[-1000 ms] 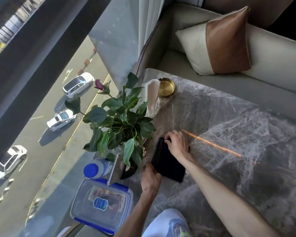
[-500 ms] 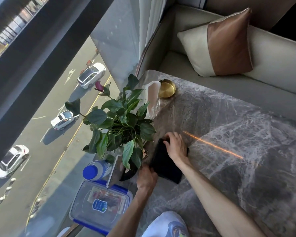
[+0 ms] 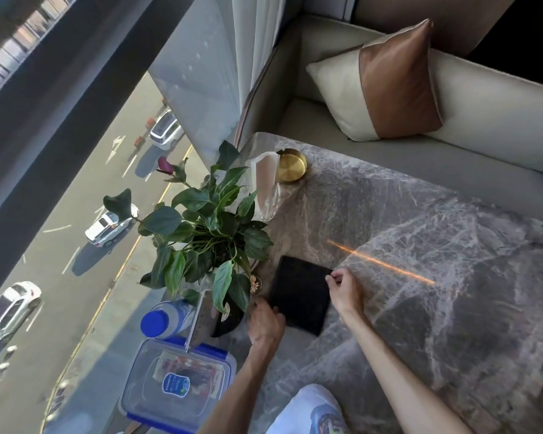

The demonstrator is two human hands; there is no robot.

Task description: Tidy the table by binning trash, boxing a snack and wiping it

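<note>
Well, most of the job looks done. The box (image 3: 231,368) sits at the near left corner of the bench (image 3: 420,308) with its lid on, and a snack (image 3: 198,369) shows through the clear top, so the boxing part seems finished. I see no trash lying on the bench (a bin is not in view, so I can't check it).

The cloth (image 3: 301,296) is dark and folded into a neat square. It lies flat on the bench, just beside the plant (image 3: 207,227). The right hand (image 3: 345,289) pinches its right edge, with thumb and first finger closed on it. The left hand (image 3: 265,324) is at its near left edge. Its fingers (image 3: 259,305) curl down there, but I cannot tell if they hold the cloth or only touch it.

I think the wiping is the part in hand now. The stone looks clean where I can see it, but I can't say how much has been wiped. A bottle (image 3: 160,321) and a gold dish (image 3: 290,166) stand near the plant too.
</note>
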